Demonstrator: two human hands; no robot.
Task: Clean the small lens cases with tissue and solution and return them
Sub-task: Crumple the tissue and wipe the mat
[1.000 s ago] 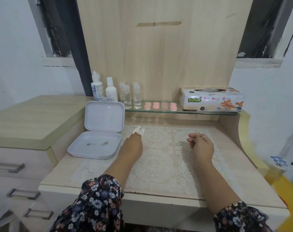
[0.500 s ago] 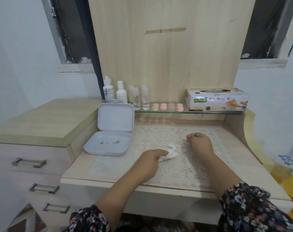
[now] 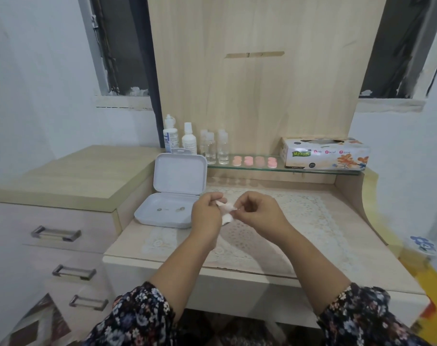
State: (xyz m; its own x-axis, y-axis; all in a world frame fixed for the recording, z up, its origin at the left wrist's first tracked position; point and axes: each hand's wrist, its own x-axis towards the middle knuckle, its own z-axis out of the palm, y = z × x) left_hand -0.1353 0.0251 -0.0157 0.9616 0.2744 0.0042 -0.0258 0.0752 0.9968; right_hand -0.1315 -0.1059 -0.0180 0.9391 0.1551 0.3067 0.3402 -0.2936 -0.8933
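Hands meet at frame centre over the tabletop (image 3: 357,236): left hand (image 3: 207,216) and right hand (image 3: 258,213) both pinch a crumpled tissue (image 3: 226,213). Wiping step, probably; pink lens cases (image 3: 254,161) sit on the glass shelf (image 3: 312,170), upper centre. Next: grab one.

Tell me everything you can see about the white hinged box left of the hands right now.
The white plastic hinged box sits open on the left part of the beige desk, partly on the lace mat. Its rounded-corner lid stands roughly upright behind the shallow tray, a small tab at the lid's top edge. A few small roundish items lie in the tray; what they are is unclear. Neither hand touches it; the left hand is close to its right edge.
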